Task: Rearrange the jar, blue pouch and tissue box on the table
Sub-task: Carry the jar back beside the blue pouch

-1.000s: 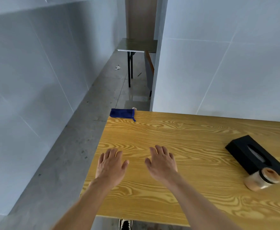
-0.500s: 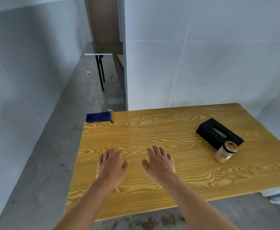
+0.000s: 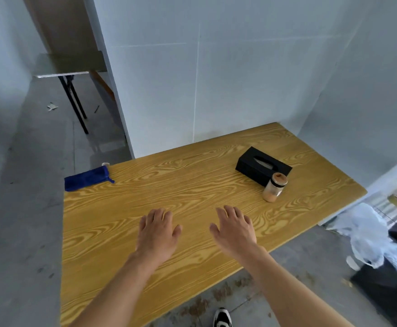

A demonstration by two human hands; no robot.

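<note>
Both hands hover flat over the wooden worktop [image 3: 192,185], left hand [image 3: 156,232] and right hand [image 3: 234,230], each grip spread wide and empty, seemingly poised to begin. The jar [image 3: 274,187] touches the black tissue box [image 3: 262,165] at two o'clock; the blue pouch [image 3: 86,178] overhangs the ten o'clock corner.

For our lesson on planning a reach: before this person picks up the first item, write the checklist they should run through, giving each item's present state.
1. Both hands free: ok. The left hand and right hand are open, palms down, holding nothing.
2. Jar upright with lid on: ok.
3. Jar clear of the tissue box: cannot tell; it stands right at the box's near corner.
4. Pouch secure on the table: not ok; it lies at the far left corner, partly over the edge.
5. Path from hands to all three items unobstructed: ok.
</note>
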